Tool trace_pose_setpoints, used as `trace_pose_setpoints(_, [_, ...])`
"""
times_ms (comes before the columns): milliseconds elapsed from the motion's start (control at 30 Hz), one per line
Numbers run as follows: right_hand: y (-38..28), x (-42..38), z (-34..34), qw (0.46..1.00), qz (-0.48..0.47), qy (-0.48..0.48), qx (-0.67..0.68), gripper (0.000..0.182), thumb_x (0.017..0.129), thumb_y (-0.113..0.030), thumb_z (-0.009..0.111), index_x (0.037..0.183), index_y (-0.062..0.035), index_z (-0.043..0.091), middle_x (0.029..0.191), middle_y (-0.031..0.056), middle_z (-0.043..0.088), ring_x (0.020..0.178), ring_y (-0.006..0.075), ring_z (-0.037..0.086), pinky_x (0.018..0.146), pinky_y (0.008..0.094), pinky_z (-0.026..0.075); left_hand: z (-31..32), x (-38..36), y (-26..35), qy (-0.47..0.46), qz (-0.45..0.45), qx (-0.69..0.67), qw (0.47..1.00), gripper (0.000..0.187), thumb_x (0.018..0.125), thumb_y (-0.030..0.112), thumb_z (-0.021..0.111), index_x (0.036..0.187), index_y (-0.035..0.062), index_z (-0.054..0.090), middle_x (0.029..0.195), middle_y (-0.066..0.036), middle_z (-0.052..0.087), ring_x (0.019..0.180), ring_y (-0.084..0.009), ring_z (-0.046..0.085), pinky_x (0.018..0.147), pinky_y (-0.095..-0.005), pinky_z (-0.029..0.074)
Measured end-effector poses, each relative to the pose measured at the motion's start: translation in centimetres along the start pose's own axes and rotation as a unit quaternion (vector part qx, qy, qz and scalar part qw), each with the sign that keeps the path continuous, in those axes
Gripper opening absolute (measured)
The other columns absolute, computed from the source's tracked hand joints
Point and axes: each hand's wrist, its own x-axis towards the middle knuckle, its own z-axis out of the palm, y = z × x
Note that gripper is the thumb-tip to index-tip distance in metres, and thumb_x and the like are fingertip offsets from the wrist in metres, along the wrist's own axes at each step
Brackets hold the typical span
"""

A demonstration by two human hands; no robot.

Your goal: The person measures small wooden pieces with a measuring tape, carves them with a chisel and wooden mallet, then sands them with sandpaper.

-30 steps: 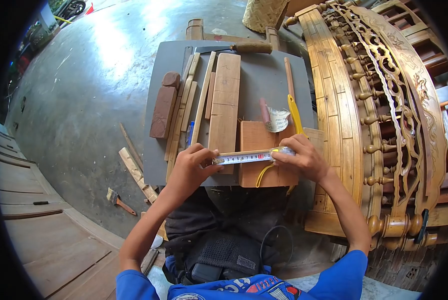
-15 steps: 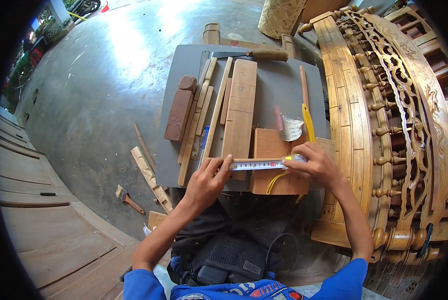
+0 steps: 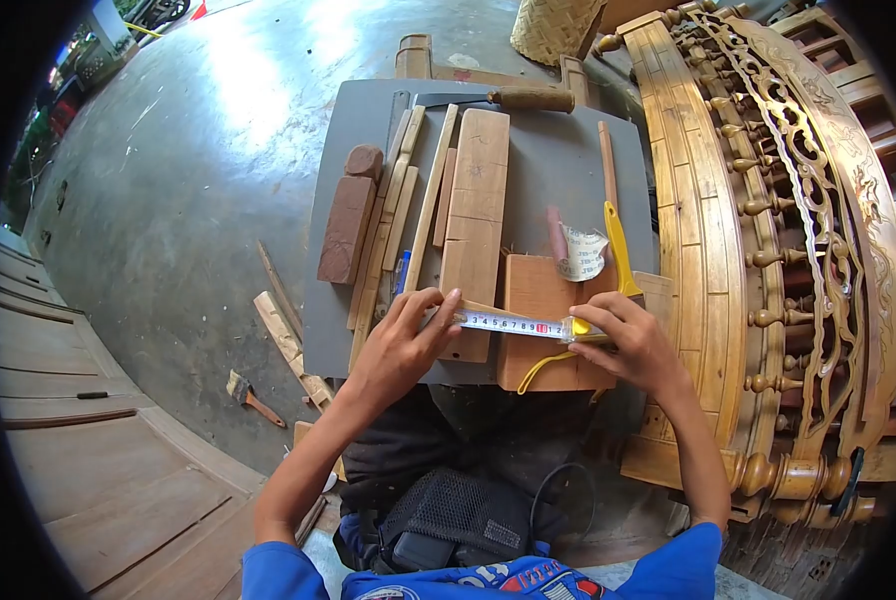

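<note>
A tape measure (image 3: 513, 322) is drawn out between my hands above the gray work board (image 3: 558, 150). My left hand (image 3: 408, 340) pinches its free end, close to a small strip of wood just behind the blade. Its case, with a yellow part, is in my right hand (image 3: 633, 340), fingers wrapped round it. Below the blade lie a long wooden block (image 3: 476, 200) and a wider reddish block (image 3: 533, 285). A yellow strap (image 3: 543, 370) hangs over the reddish block. Rolled sandpaper (image 3: 580, 253) rests at that block's back edge.
Thin wooden strips (image 3: 433, 200), a dark red block (image 3: 348, 230), a wood-handled blade (image 3: 533, 100) and a yellow-handled tool (image 3: 616, 245) lie on the board. A brush (image 3: 258, 400) is on the floor at left. Carved furniture (image 3: 698, 230) stands at right, wooden panels (image 3: 118, 480) at lower left.
The tape now slants down toward the right, with slightly more of its blade showing between my hands. The camera view has shifted a little.
</note>
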Motion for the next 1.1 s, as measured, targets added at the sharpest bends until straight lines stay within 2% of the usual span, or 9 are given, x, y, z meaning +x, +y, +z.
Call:
trace_pose_setpoints(200, [-0.6, -0.6, 0.2, 0.999, 0.03, 0.027, 0.006, 0.036, 0.071, -0.013, 0.071, 0.104, -0.0042, 0.056, 0.087, 0.0102, 0.057, 0.077, 0.0267, 0.059, 0.066, 0.0352, 0.05, 0.1, 1.2, 0.0, 0.026, -0.073, -0.109, 0.991, 0.035, 0.078, 0.006, 0.064, 0.112, 0.003, 0.057, 0.101, -0.012, 0.054, 0.09, -0.0261, 0.054, 0.076, -0.0345, 0.048])
trace_pose_setpoints(467, [-2.4, -2.3, 0.9, 0.984, 0.113, 0.137, 0.018, 0.038, 0.07, -0.012, 0.073, 0.103, -0.0027, 0.057, 0.09, 0.0124, 0.06, 0.078, 0.0277, 0.061, 0.067, 0.0345, 0.05, 1.4, 2.6, 0.5, 0.072, -0.09, -0.051, 0.992, 0.043, 0.078, 0.009, 0.065, 0.119, 0.0057, 0.052, 0.1, -0.013, 0.055, 0.093, -0.0279, 0.053, 0.08, -0.0367, 0.045])
trace_pose_setpoints(567, [-3.0, -3.2, 1.2, 0.965, 0.185, 0.184, 0.034, 0.039, 0.069, -0.012, 0.075, 0.102, -0.0026, 0.057, 0.091, 0.0125, 0.061, 0.078, 0.0266, 0.062, 0.068, 0.0341, 0.05, 1.7, 2.4, 1.6, 0.116, -0.159, -0.098, 0.975, 0.041, 0.079, 0.01, 0.065, 0.117, 0.003, 0.051, 0.098, -0.014, 0.055, 0.093, -0.0272, 0.053, 0.08, -0.0379, 0.044])
trace_pose_setpoints(667, [-3.9, -3.5, 1.5, 0.939, 0.258, 0.224, 0.049, 0.041, 0.068, -0.013, 0.076, 0.102, -0.0031, 0.056, 0.091, 0.0132, 0.061, 0.078, 0.0263, 0.062, 0.068, 0.0341, 0.05, 2.1, 1.4, 2.3, 0.179, -0.129, -0.028, 0.975, 0.043, 0.078, 0.014, 0.066, 0.116, 0.002, 0.049, 0.102, -0.015, 0.053, 0.094, -0.0318, 0.052, 0.081, -0.0371, 0.044])
trace_pose_setpoints(767, [-7.3, -3.5, 2.6, 0.904, 0.294, 0.307, 0.039, 0.045, 0.068, -0.016, 0.078, 0.102, -0.0021, 0.053, 0.09, 0.0147, 0.061, 0.077, 0.0275, 0.062, 0.069, 0.0345, 0.05, 0.1, -1.4, 4.3, 0.015, -0.103, -0.256, 0.961, 0.045, 0.079, 0.013, 0.064, 0.119, 0.0021, 0.046, 0.109, -0.018, 0.049, 0.098, -0.0305, 0.051, 0.084, -0.0351, 0.043])
trace_pose_setpoints(800, [-8.6, -3.3, 3.6, 0.9, 0.293, 0.316, 0.058, 0.046, 0.068, -0.017, 0.078, 0.102, -0.0019, 0.051, 0.091, 0.0145, 0.06, 0.078, 0.028, 0.062, 0.069, 0.0352, 0.05, -1.2, -1.7, 6.0, -0.071, -0.135, -0.391, 0.908, 0.049, 0.082, 0.013, 0.061, 0.124, 0.0033, 0.038, 0.114, -0.018, 0.045, 0.102, -0.0252, 0.048, 0.085, -0.0325, 0.041])
trace_pose_setpoints(867, [-11.8, -2.2, 5.8, 0.907, 0.273, 0.31, 0.081, 0.048, 0.068, -0.015, 0.077, 0.105, -0.0024, 0.048, 0.095, 0.0155, 0.059, 0.082, 0.0297, 0.061, 0.072, 0.0365, 0.049, -1.6, -2.5, 9.4, -0.073, -0.239, -0.66, 0.708, 0.052, 0.089, 0.032, 0.052, 0.127, 0.0027, 0.032, 0.122, -0.013, 0.039, 0.113, -0.0185, 0.041, 0.091, -0.0295, 0.036])
trace_pose_setpoints(1000, [-14.3, -0.1, 9.3, 0.959, 0.1, 0.245, 0.105, 0.046, 0.072, -0.005, 0.069, 0.109, -0.0033, 0.042, 0.107, 0.0191, 0.051, 0.096, 0.0355, 0.053, 0.083, 0.0438, 0.041, -3.0, -3.8, 9.7, -0.003, -0.324, -0.57, 0.755, 0.051, 0.091, 0.026, 0.05, 0.128, 0.0044, 0.023, 0.123, -0.012, 0.037, 0.117, -0.0175, 0.037, 0.097, -0.0294, 0.03])
trace_pose_setpoints(1100, [-15.5, 2.2, 10.8, 0.947, 0.093, 0.272, 0.14, 0.042, 0.075, -0.002, 0.063, 0.11, -0.0029, 0.04, 0.107, 0.0194, 0.048, 0.095, 0.0344, 0.051, 0.084, 0.0428, 0.04, -2.8, -4.7, 9.7, 0.103, -0.34, -0.531, 0.769, 0.046, 0.092, 0.017, 0.049, 0.125, 0.0051, 0.02, 0.121, -0.012, 0.038, 0.115, -0.0173, 0.038, 0.098, -0.0292, 0.029])
